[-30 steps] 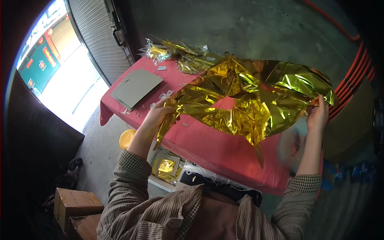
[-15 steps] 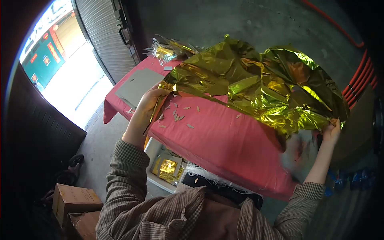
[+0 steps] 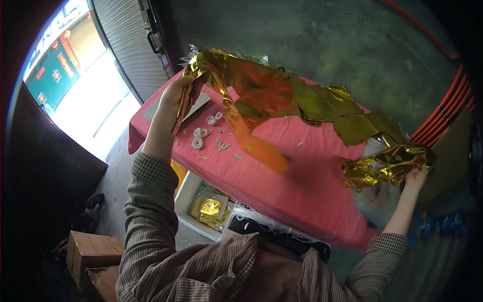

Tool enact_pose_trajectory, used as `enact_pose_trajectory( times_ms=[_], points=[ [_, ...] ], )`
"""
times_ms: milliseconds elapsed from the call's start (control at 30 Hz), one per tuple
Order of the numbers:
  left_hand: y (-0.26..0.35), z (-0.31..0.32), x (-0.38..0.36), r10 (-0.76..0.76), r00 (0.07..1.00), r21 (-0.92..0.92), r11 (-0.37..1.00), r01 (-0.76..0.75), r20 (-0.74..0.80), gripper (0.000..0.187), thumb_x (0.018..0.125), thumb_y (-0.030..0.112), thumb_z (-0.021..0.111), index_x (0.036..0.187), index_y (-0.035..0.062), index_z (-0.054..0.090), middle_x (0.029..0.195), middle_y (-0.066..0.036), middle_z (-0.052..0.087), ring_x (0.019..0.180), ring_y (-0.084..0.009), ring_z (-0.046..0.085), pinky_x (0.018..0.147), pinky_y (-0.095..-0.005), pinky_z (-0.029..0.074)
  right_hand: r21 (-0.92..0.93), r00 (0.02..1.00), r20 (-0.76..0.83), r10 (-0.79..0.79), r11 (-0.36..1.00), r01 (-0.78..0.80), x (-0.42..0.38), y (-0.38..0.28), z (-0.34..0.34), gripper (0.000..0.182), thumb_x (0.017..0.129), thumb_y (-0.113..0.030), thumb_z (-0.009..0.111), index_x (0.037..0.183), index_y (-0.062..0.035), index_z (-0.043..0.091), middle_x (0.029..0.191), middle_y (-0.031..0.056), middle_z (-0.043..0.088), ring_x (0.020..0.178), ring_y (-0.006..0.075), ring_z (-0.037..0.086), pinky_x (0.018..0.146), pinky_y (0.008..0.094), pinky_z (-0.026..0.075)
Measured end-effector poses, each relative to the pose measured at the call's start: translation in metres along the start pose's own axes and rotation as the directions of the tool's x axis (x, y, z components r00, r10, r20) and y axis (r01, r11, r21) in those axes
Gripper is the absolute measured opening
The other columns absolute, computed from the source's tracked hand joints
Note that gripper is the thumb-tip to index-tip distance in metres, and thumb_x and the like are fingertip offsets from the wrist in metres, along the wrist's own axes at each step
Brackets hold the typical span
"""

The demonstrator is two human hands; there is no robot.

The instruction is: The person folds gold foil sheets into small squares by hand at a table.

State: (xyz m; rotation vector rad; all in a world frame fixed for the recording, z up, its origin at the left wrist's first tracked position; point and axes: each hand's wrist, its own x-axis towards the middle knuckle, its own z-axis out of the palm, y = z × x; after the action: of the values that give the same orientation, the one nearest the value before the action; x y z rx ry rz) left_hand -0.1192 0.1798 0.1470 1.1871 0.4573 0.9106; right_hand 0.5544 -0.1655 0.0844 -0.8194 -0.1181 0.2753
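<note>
A thin gold foil sheet [image 3: 312, 98] stretches, crumpled and sagging, above the table between my two hands. My left hand [image 3: 177, 95] is closed on its left end, the fingers partly behind the foil. At the far right my right hand [image 3: 415, 177] grips the other end, where the foil is bunched up. A strip hanging from the left part is blurred by motion. Below the foil, two bundles of white string [image 3: 201, 137] and several small grey-brown scraps [image 3: 223, 146] lie on the red tablecloth [image 3: 302, 186]. A flat grey board [image 3: 198, 106] is partly hidden behind my left forearm.
Under the table's near edge stands a white bin [image 3: 188, 214] with gold foil packets [image 3: 210, 206]. Cardboard boxes [image 3: 95, 250] sit on the floor at lower left. Red hoses [image 3: 448, 108] run along the right. A shutter door [image 3: 128, 43] stands beside a bright doorway.
The foil has swung away and narrowed, its middle now twisted and lower. My left hand has moved left and up, uncovering the string bundles. My right hand is slightly lower.
</note>
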Motion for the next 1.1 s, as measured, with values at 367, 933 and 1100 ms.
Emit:
enact_pose_trajectory(
  times_ms=[367, 933, 1100],
  points=[
    [0.059, -0.043, 0.085, 0.081, 0.979, -0.441, 0.884, -0.156, -0.185, 0.023, 0.086, -0.002, 0.037, 0.107, -0.0065, 0.047, 0.091, -0.016, 0.059, 0.073, -0.0213, 0.062, 0.063, -0.0319, 0.055, -0.042, 0.931, 0.36, -0.064, 0.995, 0.085, -0.075, 0.03, 0.053, 0.024, 0.095, -0.018, 0.044, 0.113, -0.0043, 0.052, 0.109, 0.0079, 0.058, 0.098, 0.0192, 0.057, 0.083, 0.0328, 0.047],
    [-0.032, -0.228, 0.039, 0.118, 0.597, 0.349, 0.891, 0.289, -0.794, 0.028, 0.075, 0.012, 0.054, 0.095, -0.0064, 0.06, 0.089, -0.016, 0.062, 0.08, -0.0251, 0.063, 0.067, -0.0372, 0.05, -0.083, 0.77, 0.607, -0.193, 0.949, 0.304, -0.168, 0.04, 0.112, 0.029, 0.096, -0.016, 0.043, 0.121, -0.0021, 0.044, 0.111, 0.0172, 0.058, 0.1, 0.0234, 0.058, 0.082, 0.0354, 0.046],
    [-0.019, -0.178, 0.035, 0.378, 0.54, 0.65, 0.293, 0.701, -0.752, 0.041, 0.074, 0.019, 0.061, 0.11, -0.0011, 0.054, 0.106, -0.021, 0.06, 0.098, -0.0342, 0.059, 0.085, -0.0393, 0.047, -0.091, 0.762, 0.618, -0.194, 0.945, 0.314, -0.175, 0.05, 0.12, 0.026, 0.096, -0.014, 0.041, 0.119, -0.0008, 0.045, 0.11, 0.0178, 0.059, 0.099, 0.0233, 0.059, 0.082, 0.0346, 0.047]
  ],
)
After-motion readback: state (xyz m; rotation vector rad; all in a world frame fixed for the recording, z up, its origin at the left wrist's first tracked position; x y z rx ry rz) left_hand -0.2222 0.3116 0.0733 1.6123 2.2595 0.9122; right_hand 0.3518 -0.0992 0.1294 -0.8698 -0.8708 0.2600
